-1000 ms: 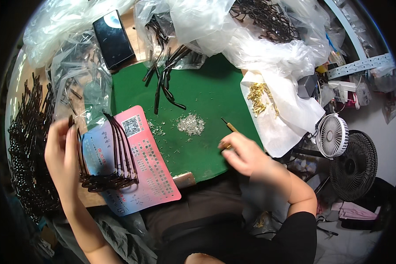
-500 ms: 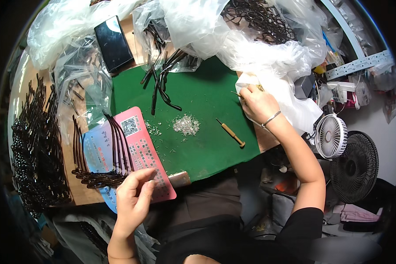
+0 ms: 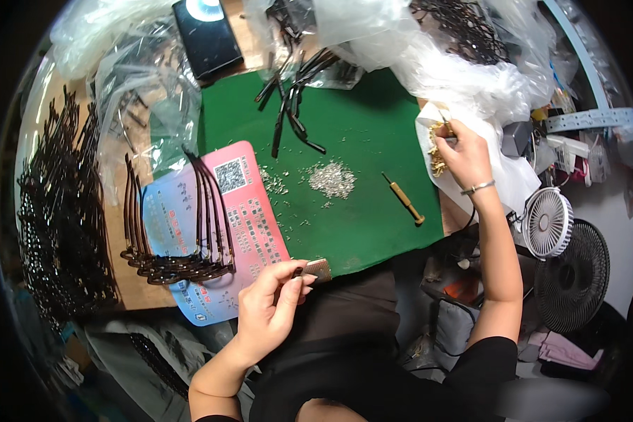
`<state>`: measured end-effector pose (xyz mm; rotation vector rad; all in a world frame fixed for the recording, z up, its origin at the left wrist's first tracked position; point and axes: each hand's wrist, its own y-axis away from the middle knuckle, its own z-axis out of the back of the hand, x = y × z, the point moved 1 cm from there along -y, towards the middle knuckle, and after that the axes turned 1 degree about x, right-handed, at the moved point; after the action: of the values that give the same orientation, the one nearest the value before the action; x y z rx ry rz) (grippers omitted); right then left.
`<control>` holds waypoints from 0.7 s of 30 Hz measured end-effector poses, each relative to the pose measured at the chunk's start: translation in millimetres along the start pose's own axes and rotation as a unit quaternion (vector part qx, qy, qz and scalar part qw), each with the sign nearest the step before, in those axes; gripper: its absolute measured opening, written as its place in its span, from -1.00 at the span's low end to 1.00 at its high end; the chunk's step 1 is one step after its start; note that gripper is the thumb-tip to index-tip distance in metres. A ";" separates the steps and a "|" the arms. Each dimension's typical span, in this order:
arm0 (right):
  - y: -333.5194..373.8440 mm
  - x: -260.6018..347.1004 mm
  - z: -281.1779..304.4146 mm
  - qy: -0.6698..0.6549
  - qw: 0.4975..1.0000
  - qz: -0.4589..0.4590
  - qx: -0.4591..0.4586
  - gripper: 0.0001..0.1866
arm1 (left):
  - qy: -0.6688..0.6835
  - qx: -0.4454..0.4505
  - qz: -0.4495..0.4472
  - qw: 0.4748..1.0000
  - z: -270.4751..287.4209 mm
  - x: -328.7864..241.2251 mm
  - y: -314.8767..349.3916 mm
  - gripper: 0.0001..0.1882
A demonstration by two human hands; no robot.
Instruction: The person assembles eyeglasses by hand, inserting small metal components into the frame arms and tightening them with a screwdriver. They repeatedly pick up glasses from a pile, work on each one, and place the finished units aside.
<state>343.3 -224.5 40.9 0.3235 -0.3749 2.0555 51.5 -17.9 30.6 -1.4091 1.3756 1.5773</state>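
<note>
My left hand (image 3: 271, 306) is closed in a pinch at the table's front edge, beside a small metal plate (image 3: 318, 270). A small dark piece shows between its thumb and forefinger, its kind unclear. At the right, my right hand (image 3: 465, 158) is pinched over white wrapping (image 3: 489, 141) that holds small gold-coloured parts (image 3: 437, 151). Something thin sticks up by its fingertips, too small to name. Between the hands lie a heap of tiny silvery screw-like pieces (image 3: 332, 180) and a yellow-handled screwdriver (image 3: 406, 204) on a green mat (image 3: 373, 239).
Dark eyeglass frames (image 3: 183, 267) lie on a pink and blue card (image 3: 243, 211). More frames (image 3: 56, 225) are heaped at far left. Black temple pieces (image 3: 288, 105), a phone (image 3: 207, 39) and plastic bags (image 3: 148, 91) fill the back. Fans (image 3: 547, 221) stand at right.
My left hand has moved right, off the card, to the metal plate, and now pinches a dark piece. My right hand has shifted over the gold parts. The whole view has shifted somewhat.
</note>
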 end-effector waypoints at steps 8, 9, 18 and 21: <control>48.0 99.7 37.6 -0.156 0.973 0.043 0.162 -0.86 | 0.114 0.069 0.117 0.984 2.7 -4.0 1.8 -0.74; 58.2 114.4 29.3 -0.226 0.942 0.085 0.232 -0.85 | 0.115 0.071 0.123 0.983 -1.3 -5.4 2.2 -0.73; 78.6 142.3 -22.1 -0.412 0.838 0.044 0.354 -0.85 | 0.072 0.059 0.098 0.991 -8.7 -12.0 8.9 -0.74; 80.6 142.9 -24.1 -0.408 0.840 0.067 0.351 -0.86 | 0.124 0.063 0.122 0.983 -10.2 -12.1 9.2 -0.75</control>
<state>202.3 -139.8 62.2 1.6899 -0.1153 2.0298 49.3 -27.8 45.8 -1.4402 1.8224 1.4681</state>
